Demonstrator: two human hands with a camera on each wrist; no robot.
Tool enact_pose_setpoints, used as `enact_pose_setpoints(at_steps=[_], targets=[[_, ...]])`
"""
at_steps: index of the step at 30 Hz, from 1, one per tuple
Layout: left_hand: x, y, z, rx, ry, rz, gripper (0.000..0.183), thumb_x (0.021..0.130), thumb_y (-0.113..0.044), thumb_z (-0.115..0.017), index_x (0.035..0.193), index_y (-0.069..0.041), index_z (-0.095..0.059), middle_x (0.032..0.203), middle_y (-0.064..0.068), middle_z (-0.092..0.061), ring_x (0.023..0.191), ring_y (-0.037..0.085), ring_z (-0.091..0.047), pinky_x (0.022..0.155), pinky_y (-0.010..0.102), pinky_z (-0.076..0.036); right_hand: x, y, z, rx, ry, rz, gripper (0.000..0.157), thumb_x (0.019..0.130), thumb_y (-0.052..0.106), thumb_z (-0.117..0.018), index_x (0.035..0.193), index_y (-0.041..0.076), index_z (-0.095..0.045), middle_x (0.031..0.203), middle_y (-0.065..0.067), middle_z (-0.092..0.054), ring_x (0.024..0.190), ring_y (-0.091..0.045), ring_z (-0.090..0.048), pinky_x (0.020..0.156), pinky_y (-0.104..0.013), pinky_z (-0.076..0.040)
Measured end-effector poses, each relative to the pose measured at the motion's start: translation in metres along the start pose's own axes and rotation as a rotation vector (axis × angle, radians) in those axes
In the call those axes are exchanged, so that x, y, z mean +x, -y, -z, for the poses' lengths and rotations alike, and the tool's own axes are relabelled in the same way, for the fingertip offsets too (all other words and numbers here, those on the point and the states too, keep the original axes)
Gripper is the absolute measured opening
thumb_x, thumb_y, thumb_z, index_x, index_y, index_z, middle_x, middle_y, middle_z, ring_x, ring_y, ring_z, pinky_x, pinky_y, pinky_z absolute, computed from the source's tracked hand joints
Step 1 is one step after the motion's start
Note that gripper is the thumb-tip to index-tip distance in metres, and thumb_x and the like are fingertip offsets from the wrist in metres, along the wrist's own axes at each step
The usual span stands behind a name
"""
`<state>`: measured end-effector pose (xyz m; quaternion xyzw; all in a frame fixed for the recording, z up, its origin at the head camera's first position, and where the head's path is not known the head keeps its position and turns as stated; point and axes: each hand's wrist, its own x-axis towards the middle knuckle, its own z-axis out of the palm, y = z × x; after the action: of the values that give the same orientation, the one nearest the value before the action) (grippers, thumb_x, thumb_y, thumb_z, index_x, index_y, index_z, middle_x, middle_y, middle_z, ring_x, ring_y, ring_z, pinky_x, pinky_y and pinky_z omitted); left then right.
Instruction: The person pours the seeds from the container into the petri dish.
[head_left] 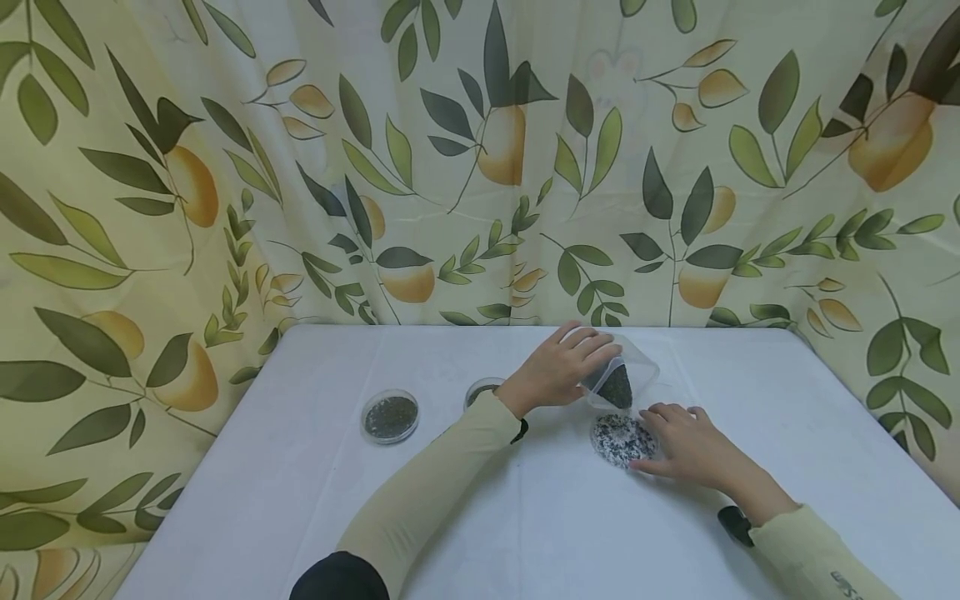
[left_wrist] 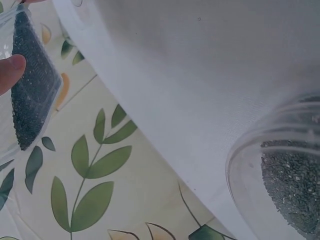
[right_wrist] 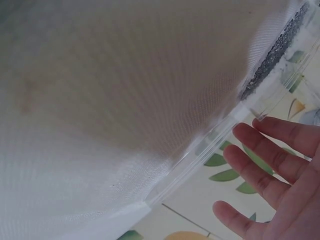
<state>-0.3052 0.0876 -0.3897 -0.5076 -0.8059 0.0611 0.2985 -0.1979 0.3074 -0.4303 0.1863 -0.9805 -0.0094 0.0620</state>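
Observation:
My left hand (head_left: 555,372) grips a clear plastic container (head_left: 637,364), tilted with dark grains (head_left: 617,386) heaped toward its lower corner. In the left wrist view a thumb (left_wrist: 11,72) presses on its wall. Just below it lies a round clear dish (head_left: 622,440) with mixed white and black material. Beside that dish's right edge is my right hand (head_left: 688,446), thumb and fingertips at the rim. Its fingers (right_wrist: 267,177) look spread and nearly straight in the right wrist view. Whether grains are falling is too small to tell.
Left of the hands stands a round clear dish (head_left: 390,417) of dark grains. A second such dish (head_left: 480,388) is partly hidden behind my left forearm. A white cloth (head_left: 480,517) covers the table, and a leaf-and-fruit patterned curtain (head_left: 465,275) hangs behind it.

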Motion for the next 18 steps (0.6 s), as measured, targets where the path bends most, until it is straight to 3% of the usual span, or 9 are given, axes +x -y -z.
enact_pose_setpoints(at_steps=[18], targets=[[-0.0012,0.0001,-0.0021,-0.001,-0.016,-0.018,0.076,0.073,-0.041,-0.076,0.138,-0.021,-0.042,0.140,-0.003,-0.049,0.127,0.015,-0.046,0.114,0.033,-0.027,0.0003,0.0008,-0.0002,0.008,0.015,-0.015,0.081,0.068,0.062,-0.069,0.117,-0.002,-0.061,0.115,-0.020,-0.061,0.109,-0.037,-0.056,0.087,-0.061,-0.041]])
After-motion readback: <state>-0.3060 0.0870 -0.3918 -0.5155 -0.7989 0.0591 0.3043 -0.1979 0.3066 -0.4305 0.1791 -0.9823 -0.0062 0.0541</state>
